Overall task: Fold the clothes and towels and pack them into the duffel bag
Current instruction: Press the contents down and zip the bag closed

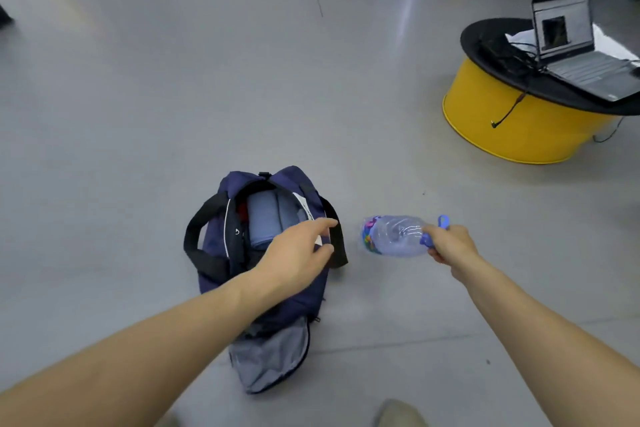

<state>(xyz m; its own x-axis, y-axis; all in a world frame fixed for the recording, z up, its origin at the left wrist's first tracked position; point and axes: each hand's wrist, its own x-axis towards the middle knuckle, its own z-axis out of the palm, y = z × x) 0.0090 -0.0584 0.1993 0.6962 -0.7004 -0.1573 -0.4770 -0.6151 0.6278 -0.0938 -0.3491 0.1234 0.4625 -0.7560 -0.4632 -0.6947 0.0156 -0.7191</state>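
Head view: a navy blue fabric duffel bag [301, 305] is seen unzipped on the grey floor [138, 114]. Folded blue-grey cloth [266, 218] is already packed in the far half of the opening. The left hand [298, 253] is held over the bag's right rim, fingers apart and nearly straight, nothing gripped. The right hand [450, 246] is clamped on the blue loop handle [426, 240] of a clear plastic bottle [394, 236], carried sideways just right of the bag. The bag is judged soft and light, with walls likely to slump, so it is best held by the rim or black strap [341, 243]. The cloth is judged limp and not slippery.
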